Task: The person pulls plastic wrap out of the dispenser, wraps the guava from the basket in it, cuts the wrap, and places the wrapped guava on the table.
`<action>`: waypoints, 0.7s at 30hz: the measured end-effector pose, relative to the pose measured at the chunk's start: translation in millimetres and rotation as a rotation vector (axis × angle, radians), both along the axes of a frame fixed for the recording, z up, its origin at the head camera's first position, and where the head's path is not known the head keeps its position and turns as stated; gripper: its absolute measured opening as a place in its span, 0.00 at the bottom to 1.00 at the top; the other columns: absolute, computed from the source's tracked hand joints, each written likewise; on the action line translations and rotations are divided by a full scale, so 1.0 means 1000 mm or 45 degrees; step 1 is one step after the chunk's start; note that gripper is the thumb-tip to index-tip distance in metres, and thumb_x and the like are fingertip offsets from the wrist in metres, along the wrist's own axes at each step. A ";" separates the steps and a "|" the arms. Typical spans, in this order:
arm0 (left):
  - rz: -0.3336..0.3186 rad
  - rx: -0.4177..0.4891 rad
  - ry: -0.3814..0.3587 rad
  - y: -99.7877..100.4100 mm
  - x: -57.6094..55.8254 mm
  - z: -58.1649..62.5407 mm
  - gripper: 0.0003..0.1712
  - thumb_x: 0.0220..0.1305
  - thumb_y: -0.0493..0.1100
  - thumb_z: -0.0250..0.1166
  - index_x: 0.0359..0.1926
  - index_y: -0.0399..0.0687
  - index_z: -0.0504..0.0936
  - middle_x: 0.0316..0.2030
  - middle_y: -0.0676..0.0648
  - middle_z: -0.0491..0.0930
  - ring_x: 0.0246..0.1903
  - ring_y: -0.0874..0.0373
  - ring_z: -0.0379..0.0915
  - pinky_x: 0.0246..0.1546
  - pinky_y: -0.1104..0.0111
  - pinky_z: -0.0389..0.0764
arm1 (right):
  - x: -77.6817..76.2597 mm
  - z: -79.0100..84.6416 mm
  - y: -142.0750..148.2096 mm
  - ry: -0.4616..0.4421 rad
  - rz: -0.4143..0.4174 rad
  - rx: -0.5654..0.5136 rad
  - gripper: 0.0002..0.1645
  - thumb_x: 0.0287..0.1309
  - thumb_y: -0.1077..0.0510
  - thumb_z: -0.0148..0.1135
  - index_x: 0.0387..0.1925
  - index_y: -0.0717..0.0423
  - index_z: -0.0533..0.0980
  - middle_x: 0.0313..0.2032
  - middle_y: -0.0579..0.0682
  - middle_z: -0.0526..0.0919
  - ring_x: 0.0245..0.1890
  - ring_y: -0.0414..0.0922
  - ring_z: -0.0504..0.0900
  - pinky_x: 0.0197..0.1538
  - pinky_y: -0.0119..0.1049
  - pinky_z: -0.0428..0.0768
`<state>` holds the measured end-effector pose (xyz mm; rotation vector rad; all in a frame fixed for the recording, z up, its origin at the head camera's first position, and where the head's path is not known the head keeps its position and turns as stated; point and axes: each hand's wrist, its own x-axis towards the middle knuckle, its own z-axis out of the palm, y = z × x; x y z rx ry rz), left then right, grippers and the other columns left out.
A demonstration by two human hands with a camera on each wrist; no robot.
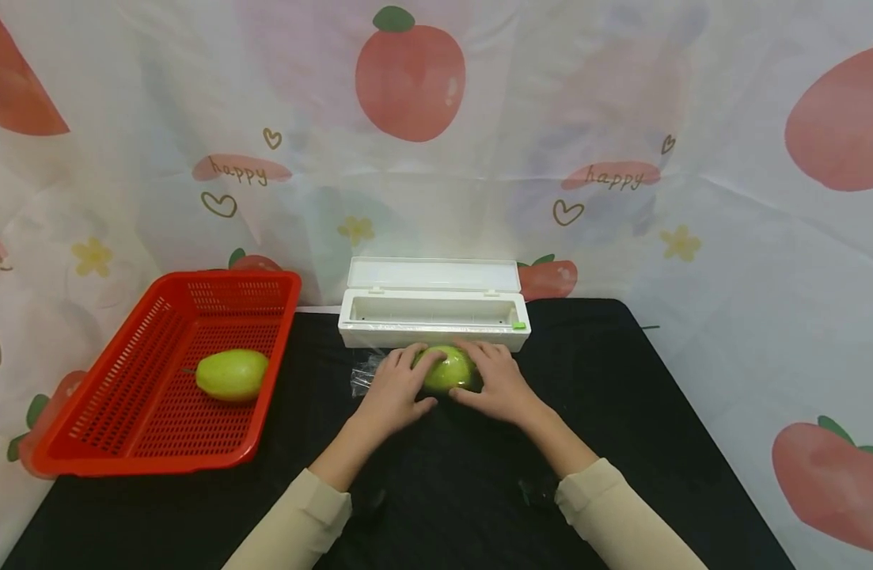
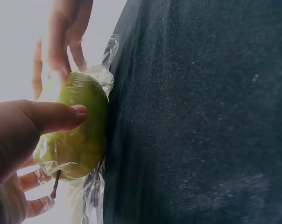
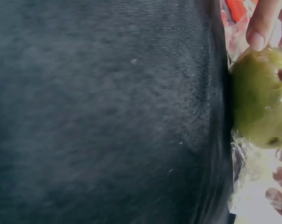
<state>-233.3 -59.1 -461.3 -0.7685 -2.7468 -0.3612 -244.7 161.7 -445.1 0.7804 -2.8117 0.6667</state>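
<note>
Pear point(image 1: 445, 372) rests on black cloth point(image 1: 436, 483), clear film point(image 1: 365, 376) over it but loose ends sticking out, so wrapping looks partly done, with tucking left. Left hand point(image 1: 396, 389) and right hand point(image 1: 502, 386) grasp its 2 ends, thumb and fingers curved round it. Beyond stands an open white box point(image 1: 436, 339); in a red basket point(image 1: 144, 465), 1 other pear point(image 1: 232, 375) looks bare, its wrapping apparently not begun.

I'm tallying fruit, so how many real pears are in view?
2: a film-wrapped pear between the left hand and right hand, and another pear in the red basket. I see no others.
</note>
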 end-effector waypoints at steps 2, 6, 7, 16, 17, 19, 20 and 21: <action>0.006 0.019 -0.008 0.002 -0.002 0.002 0.44 0.54 0.56 0.76 0.69 0.61 0.65 0.65 0.43 0.68 0.60 0.41 0.68 0.56 0.47 0.75 | 0.003 0.000 0.002 0.050 -0.028 -0.033 0.48 0.53 0.39 0.71 0.73 0.47 0.64 0.64 0.57 0.72 0.61 0.62 0.69 0.59 0.64 0.69; 0.028 0.062 -0.023 0.003 -0.004 0.004 0.44 0.53 0.54 0.78 0.68 0.60 0.67 0.63 0.44 0.70 0.58 0.41 0.69 0.54 0.46 0.75 | 0.009 0.002 0.003 0.220 -0.028 -0.072 0.45 0.51 0.42 0.74 0.69 0.48 0.69 0.63 0.55 0.73 0.62 0.60 0.69 0.61 0.62 0.69; 0.034 0.073 -0.024 0.004 -0.005 0.004 0.44 0.52 0.54 0.78 0.67 0.59 0.67 0.63 0.44 0.71 0.58 0.41 0.69 0.54 0.46 0.75 | 0.010 0.002 0.003 0.274 -0.014 -0.070 0.44 0.51 0.43 0.75 0.67 0.49 0.70 0.63 0.55 0.73 0.61 0.60 0.70 0.61 0.61 0.70; 0.055 0.136 -0.040 0.002 -0.015 0.004 0.41 0.54 0.53 0.77 0.67 0.59 0.68 0.63 0.47 0.72 0.55 0.42 0.71 0.53 0.45 0.75 | 0.010 0.005 -0.013 0.373 0.009 0.074 0.48 0.44 0.49 0.82 0.67 0.46 0.70 0.65 0.57 0.70 0.62 0.59 0.71 0.54 0.54 0.79; 0.051 0.143 -0.051 0.002 -0.016 0.003 0.41 0.55 0.52 0.76 0.67 0.59 0.68 0.63 0.46 0.72 0.55 0.41 0.71 0.53 0.45 0.75 | 0.010 0.004 -0.014 0.333 -0.012 0.092 0.49 0.44 0.49 0.82 0.68 0.46 0.69 0.65 0.56 0.69 0.62 0.59 0.71 0.53 0.54 0.80; 0.039 0.157 -0.073 0.001 -0.018 0.002 0.41 0.55 0.52 0.76 0.67 0.59 0.67 0.64 0.45 0.72 0.56 0.41 0.70 0.53 0.44 0.74 | 0.008 0.003 -0.017 0.244 -0.050 0.117 0.51 0.44 0.49 0.82 0.69 0.44 0.67 0.67 0.55 0.68 0.63 0.59 0.71 0.50 0.54 0.81; 0.035 0.165 -0.085 0.001 -0.019 0.002 0.41 0.56 0.52 0.76 0.68 0.58 0.67 0.64 0.45 0.72 0.56 0.40 0.70 0.54 0.44 0.74 | 0.006 0.003 -0.018 0.206 -0.064 0.129 0.51 0.45 0.48 0.81 0.70 0.44 0.66 0.67 0.54 0.68 0.63 0.58 0.71 0.50 0.54 0.82; 0.030 0.178 -0.098 0.000 -0.021 0.002 0.41 0.56 0.52 0.76 0.68 0.58 0.67 0.63 0.44 0.72 0.56 0.40 0.70 0.53 0.44 0.74 | 0.005 0.002 -0.019 0.176 -0.076 0.142 0.51 0.45 0.48 0.81 0.70 0.43 0.65 0.68 0.53 0.67 0.62 0.58 0.72 0.49 0.54 0.82</action>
